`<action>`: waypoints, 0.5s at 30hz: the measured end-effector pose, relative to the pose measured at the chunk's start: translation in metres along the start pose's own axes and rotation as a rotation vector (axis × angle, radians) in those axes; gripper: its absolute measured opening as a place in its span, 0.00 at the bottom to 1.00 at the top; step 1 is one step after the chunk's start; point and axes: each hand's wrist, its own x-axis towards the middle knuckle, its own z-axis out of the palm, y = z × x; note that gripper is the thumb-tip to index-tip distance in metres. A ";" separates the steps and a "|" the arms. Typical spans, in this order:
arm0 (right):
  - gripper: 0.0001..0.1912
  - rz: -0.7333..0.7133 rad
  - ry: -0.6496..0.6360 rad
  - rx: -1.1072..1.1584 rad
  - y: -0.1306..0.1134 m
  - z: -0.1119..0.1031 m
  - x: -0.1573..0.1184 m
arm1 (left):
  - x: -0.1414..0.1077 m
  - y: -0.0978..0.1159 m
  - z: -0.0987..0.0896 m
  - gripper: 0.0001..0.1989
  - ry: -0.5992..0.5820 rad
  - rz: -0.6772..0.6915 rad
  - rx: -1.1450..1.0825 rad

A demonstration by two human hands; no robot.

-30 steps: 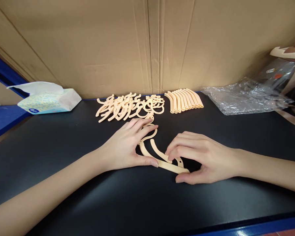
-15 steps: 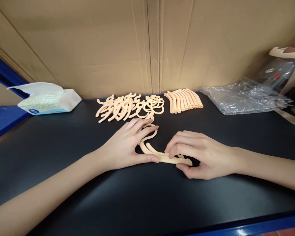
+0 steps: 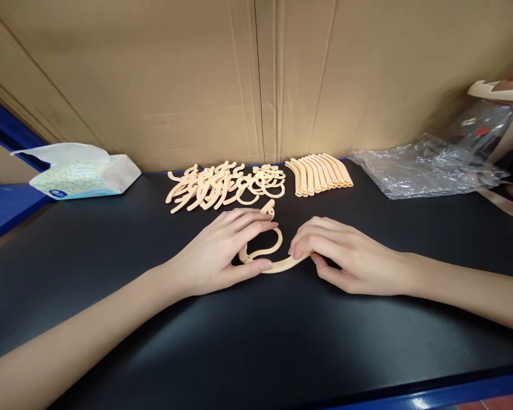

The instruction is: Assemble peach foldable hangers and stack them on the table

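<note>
In front of me lies a beige plastic folding hanger [image 3: 282, 265], with a hook-like loop on its far side and a curved arm running to the right. My left hand [image 3: 222, 250] covers its left part, thumb pressed on the arm and fingertips by the loop's top. My right hand [image 3: 342, 256] pinches the arm's right end, which its fingers partly hide. Behind my left hand is a loose pile of beige curved and hooked pieces [image 3: 214, 185]. Right of that pile, similar curved arms [image 3: 318, 175] lie side by side in a row.
A tissue pack [image 3: 83, 171] stands at the back left. Crumpled clear plastic bags [image 3: 427, 165] lie at the back right, near a bag with straps [image 3: 504, 136]. Cardboard [image 3: 188, 80] walls off the far edge of the black table [image 3: 248, 353].
My right hand has moved up and away from me, bringing the hanger arm's right end with it. The arm's near curve has shifted up too. My left hand has hardly moved.
</note>
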 end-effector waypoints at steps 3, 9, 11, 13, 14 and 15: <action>0.20 0.025 0.025 -0.030 0.001 0.000 0.001 | -0.001 -0.001 0.000 0.18 0.027 0.046 -0.034; 0.18 0.069 0.060 -0.042 0.005 0.002 0.002 | -0.001 -0.003 0.007 0.20 0.100 0.077 -0.042; 0.17 0.079 0.065 -0.041 0.005 0.002 0.002 | 0.000 -0.002 0.009 0.20 0.119 0.093 -0.045; 0.15 0.087 0.082 -0.044 0.005 0.002 0.002 | 0.000 -0.001 0.009 0.19 0.133 0.102 -0.035; 0.14 0.093 0.095 -0.050 0.005 0.001 0.002 | 0.000 0.000 0.009 0.18 0.140 0.102 -0.025; 0.13 0.102 0.111 -0.059 0.005 0.001 0.002 | 0.000 0.000 0.009 0.17 0.146 0.097 -0.012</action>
